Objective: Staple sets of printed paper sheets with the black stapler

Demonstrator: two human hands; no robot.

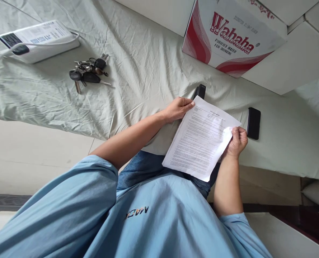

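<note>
A printed sheet of paper, seemingly with more sheets under it, is held up over my lap between both hands. My left hand pinches its upper left edge, thumb on top. On the upper right edge, my right hand is closed with the fingers curled over the paper. Small lines of print cover the page, too fine to read. Just beyond the upper left corner lies a black object, partly hidden by the paper. A black phone rests on the cloth to the right of my right hand.
Wrinkled pale green cloth covers the surface before me. A bunch of keys and a white device with a cable lie at the left. At the back right stands a red and white Wahaha water carton.
</note>
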